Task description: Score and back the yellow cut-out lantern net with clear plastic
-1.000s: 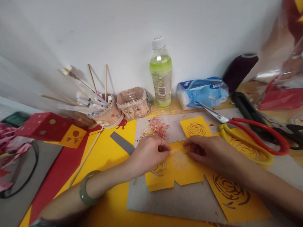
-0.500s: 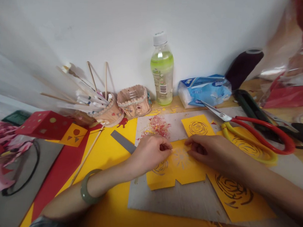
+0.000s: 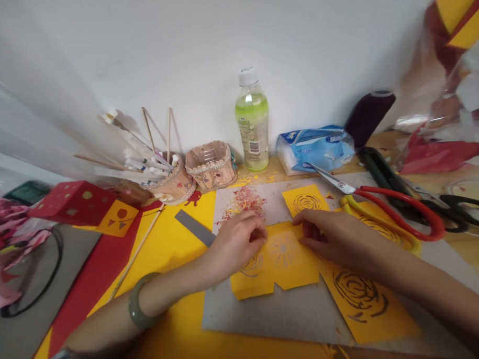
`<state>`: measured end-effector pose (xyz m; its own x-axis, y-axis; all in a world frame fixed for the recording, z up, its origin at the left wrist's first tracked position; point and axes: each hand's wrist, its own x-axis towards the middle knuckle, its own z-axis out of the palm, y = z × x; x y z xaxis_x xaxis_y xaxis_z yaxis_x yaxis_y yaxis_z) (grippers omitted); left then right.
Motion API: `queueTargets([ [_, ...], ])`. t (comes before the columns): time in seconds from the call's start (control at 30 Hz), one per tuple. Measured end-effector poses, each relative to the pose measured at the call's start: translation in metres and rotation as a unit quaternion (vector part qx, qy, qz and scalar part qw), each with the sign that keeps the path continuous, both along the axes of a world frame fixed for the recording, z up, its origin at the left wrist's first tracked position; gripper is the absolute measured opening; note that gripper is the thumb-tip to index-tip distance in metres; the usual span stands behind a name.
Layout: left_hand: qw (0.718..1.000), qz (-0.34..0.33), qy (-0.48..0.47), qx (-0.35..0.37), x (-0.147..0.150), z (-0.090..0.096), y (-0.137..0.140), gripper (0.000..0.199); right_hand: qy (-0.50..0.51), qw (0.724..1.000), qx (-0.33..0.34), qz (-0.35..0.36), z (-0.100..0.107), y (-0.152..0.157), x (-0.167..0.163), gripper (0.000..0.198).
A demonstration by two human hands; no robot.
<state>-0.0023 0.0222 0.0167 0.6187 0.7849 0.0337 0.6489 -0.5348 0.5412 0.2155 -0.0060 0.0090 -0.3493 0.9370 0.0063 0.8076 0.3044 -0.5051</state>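
Observation:
A yellow paper piece (image 3: 295, 273) with cut-out patterns, a starburst in its middle and curved slits at its left, lies on a grey board. My left hand (image 3: 239, 242) is closed at its left part, thumb and forefinger together at the paper. My right hand (image 3: 330, 235) grips its upper right edge with bent fingers; the exact fingertip contact is partly hidden. Behind lies a small yellow square (image 3: 306, 201) with curved slits. Another yellow sheet with a rose-like cut-out (image 3: 363, 296) rests under my right forearm.
Red-handled scissors (image 3: 403, 203) lie at the right, near black-handled scissors (image 3: 454, 210). A green drink bottle (image 3: 252, 122), a tissue pack (image 3: 315, 148) and a wooden basket (image 3: 211, 165) stand along the wall. A grey ruler (image 3: 194, 227) and red box (image 3: 71, 202) are at the left.
The view has shifted slightly, so the background things sit lower and those at the right further left. Both hands stay at the yellow paper, with hardly any movement.

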Motion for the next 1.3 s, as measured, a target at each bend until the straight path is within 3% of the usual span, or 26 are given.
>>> queueTargets([
  [0.13,0.968,-0.159,0.076,0.180,-0.004,-0.007,-0.007,0.027,0.007,0.996,0.018,0.089,0.006,-0.005,0.007,0.030],
  [0.27,0.923,-0.227,0.193,0.244,-0.005,-0.002,-0.019,0.031,-0.066,0.989,0.011,0.132,0.008,-0.012,0.006,0.042],
  [0.37,0.919,-0.234,0.228,0.223,-0.005,0.008,-0.026,0.033,-0.082,0.986,0.022,0.143,0.007,-0.016,0.006,0.051],
  [0.57,0.927,-0.258,0.244,0.117,-0.003,0.031,-0.028,0.035,-0.092,0.984,0.042,0.145,0.002,-0.021,0.007,0.046],
  [0.9,0.870,-0.292,0.354,0.180,-0.011,0.032,-0.050,0.042,-0.135,0.969,0.132,0.161,-0.012,-0.027,0.003,0.027],
  [1.07,0.883,-0.314,0.309,0.163,-0.016,0.042,-0.044,0.040,-0.115,0.969,0.159,0.148,-0.014,-0.028,0.004,0.025],
  [1.3,0.896,-0.315,0.276,0.147,-0.020,0.047,-0.038,0.031,-0.066,0.976,0.120,0.172,-0.005,-0.036,0.021,0.037],
])
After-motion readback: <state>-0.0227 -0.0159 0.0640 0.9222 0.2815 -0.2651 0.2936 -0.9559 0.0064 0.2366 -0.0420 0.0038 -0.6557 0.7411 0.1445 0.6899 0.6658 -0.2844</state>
